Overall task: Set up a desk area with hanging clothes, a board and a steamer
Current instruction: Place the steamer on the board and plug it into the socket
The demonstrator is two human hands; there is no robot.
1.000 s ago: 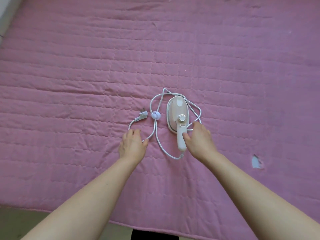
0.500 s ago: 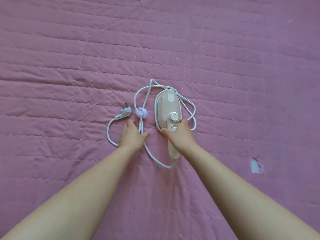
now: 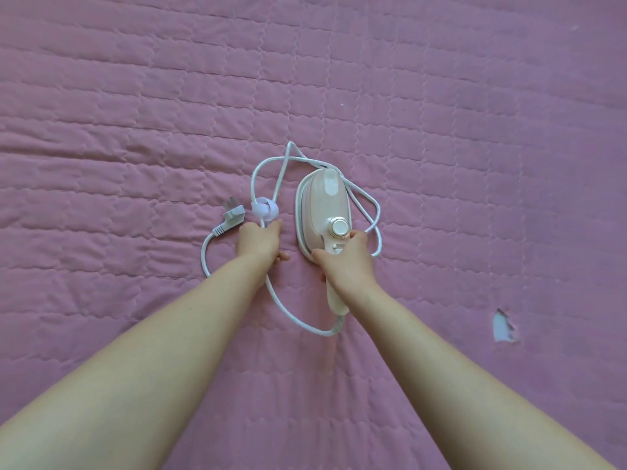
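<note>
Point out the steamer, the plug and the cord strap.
steamer [image 3: 322, 205]: head view, on the pink top of its body, above the dial.
plug [image 3: 233, 214]: head view, on its white body behind the prongs.
cord strap [image 3: 264, 209]: head view, on the pale loop wrapped round the cable.

You're working in a home, likely a bedroom: a pink quilted bedspread [image 3: 441, 130] is filling the view, a handheld garment steamer [image 3: 322, 205] lying on it.

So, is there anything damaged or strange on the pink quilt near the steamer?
Yes. The pink quilt has a small tear to the right of the right forearm; pale material shows through it. The steamer itself looks intact, and its cord lies in loose loops.
</note>
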